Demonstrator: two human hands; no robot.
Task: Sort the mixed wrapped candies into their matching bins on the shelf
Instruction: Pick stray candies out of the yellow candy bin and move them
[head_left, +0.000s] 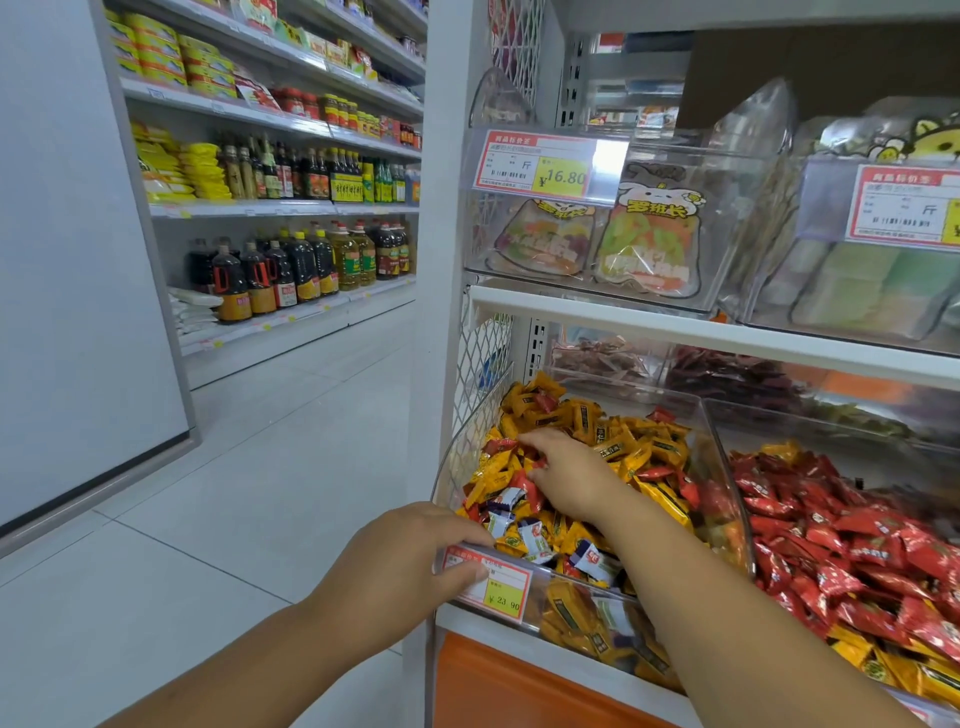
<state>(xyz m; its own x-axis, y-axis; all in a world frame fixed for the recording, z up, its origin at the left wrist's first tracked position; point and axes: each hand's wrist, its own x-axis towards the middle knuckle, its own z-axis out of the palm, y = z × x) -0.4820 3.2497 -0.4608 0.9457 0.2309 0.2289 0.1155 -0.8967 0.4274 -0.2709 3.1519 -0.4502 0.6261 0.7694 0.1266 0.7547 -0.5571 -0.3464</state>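
A clear plastic bin (727, 467) on the low shelf holds mostly yellow wrapped candies (644, 452), mixed with red ones and several white-and-blue ones (535, 535). My right hand (566, 478) reaches into this bin, fingers down among the candies around a red one (532, 491). My left hand (410, 556) grips the bin's front rim, thumb on the price label (498, 584). The neighbouring bin to the right is filled with red wrapped candies (857, 545), with a few yellow ones at its front.
Above, a white shelf (675, 325) carries clear bins of bagged sweets (644, 239) with price tags. An orange panel (493, 686) sits below the bins. To the left is a tiled aisle (260, 467) and shelves of sauce and oil bottles (291, 270).
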